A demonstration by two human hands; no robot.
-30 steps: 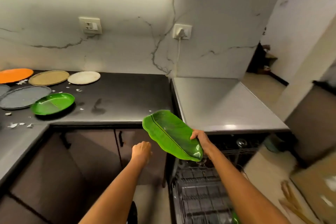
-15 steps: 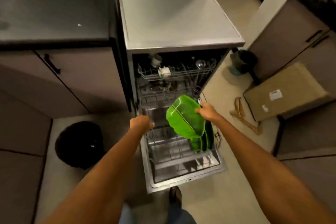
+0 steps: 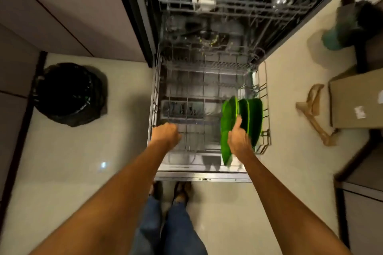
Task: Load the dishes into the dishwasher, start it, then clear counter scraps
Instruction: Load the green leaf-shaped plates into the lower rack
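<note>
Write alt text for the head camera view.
Seen from above, a person's right hand holds a green plate on edge in the pulled-out lower dishwasher rack, beside other green plates. The left hand is curled at the rack's left edge.

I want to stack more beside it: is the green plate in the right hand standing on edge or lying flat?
On edge: the green plate, gripped by the right hand, stands upright in the lower rack.

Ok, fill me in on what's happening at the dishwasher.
A person is loading the pulled-out lower rack. The right hand grips a green leaf-shaped plate, standing it on edge at the rack's right side beside other green plates already slotted there. The left hand is curled at the rack's front left edge. A black bin stands on the floor to the left.
</note>
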